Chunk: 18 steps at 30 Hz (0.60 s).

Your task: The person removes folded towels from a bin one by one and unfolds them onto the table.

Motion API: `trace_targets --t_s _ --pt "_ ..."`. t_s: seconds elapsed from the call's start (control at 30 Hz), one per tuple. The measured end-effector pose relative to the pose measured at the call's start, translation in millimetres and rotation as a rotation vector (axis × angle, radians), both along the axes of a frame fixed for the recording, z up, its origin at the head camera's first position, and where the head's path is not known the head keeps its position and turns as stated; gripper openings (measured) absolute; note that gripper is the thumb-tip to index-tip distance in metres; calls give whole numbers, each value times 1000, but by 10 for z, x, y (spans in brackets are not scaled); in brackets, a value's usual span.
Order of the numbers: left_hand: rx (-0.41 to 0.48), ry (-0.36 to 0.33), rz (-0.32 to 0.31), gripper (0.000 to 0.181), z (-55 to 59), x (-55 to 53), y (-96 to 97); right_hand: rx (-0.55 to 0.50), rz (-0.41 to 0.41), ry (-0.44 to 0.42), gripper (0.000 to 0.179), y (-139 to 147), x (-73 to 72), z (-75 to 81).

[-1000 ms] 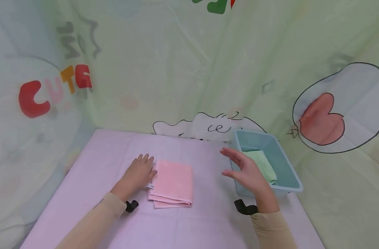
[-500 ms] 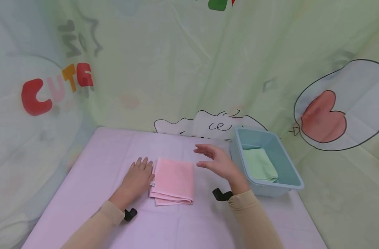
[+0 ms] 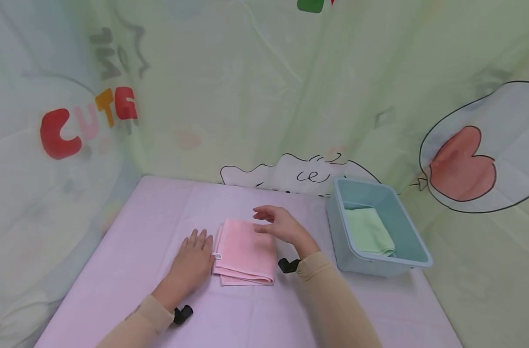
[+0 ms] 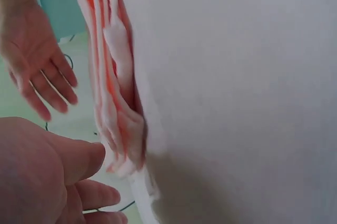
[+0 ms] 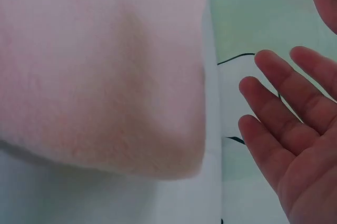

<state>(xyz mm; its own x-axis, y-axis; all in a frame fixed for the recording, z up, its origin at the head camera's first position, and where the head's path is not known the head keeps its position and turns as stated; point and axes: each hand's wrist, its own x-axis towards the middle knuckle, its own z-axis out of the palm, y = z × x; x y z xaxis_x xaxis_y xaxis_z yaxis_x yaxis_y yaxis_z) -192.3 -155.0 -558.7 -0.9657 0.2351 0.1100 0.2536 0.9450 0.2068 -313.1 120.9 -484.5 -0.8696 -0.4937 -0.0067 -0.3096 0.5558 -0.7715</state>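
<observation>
A folded pink towel (image 3: 246, 251) with a small white label lies on the table, its stacked layers showing in the left wrist view. Just left of it is my left hand (image 3: 193, 261), fingers straight and holding nothing; the thumb (image 4: 84, 158) points toward the towel's edge in the left wrist view. Above the towel's far right corner hovers my right hand (image 3: 283, 226), fingers apart from the thumb and nothing between them. In the right wrist view the right hand (image 5: 295, 129) shows spread fingers, clear of the towel (image 5: 105, 76).
A light blue plastic bin (image 3: 379, 266) stands at the back right of the table, with a folded green towel (image 3: 368, 232) inside. The table has a pale pink cover (image 3: 168, 208). A printed curtain (image 3: 229, 96) hangs along the back and sides.
My right hand has moved left from beside the bin to over the pink towel. The left hand has drawn slightly back from the towel's left edge.
</observation>
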Motion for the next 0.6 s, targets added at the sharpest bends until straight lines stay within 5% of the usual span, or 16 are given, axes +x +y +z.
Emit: trace_targets --t_s 0.33,0.6 --pt "41 -97 104 89 -33 250 174 7 11 -24 58 -231 -198 -196" --pt "47 -170 119 97 -38 448 265 -6 44 -54 55 -446 -364 -365"
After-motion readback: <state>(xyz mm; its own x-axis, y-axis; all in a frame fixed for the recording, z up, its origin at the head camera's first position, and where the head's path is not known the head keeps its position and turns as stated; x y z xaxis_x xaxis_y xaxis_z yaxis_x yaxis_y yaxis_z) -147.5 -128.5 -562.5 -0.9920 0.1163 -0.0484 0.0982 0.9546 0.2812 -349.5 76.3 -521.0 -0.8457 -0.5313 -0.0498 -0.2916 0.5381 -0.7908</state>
